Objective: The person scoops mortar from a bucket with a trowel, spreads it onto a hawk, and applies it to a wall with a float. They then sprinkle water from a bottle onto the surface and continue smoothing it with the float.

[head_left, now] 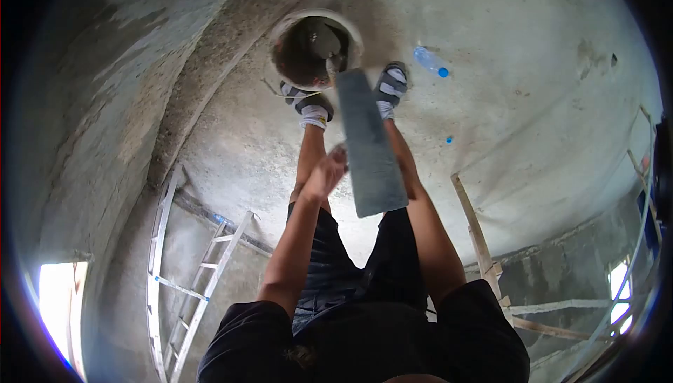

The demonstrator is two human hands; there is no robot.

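Observation:
A long, flat grey plastering float [371,152] is held up in front of my legs, its broad face toward me. My right forearm [427,236] runs up behind it, and the float hides my right hand. My left hand [328,174] is at the float's left edge, its fingers blurred by motion and partly covered. Beyond the float, a round bucket [280,29] with wet grey mix inside stands on the floor by my feet. A short handle [331,67] shows at the bucket's near rim, just past the float's far end.
A clear plastic bottle [427,59] lies right of my foot, with a blue cap [449,140] nearer. An aluminium ladder [160,264] leans at the left. Wooden poles [477,229] stand at the right. Along the left runs a rough concrete wall [105,117].

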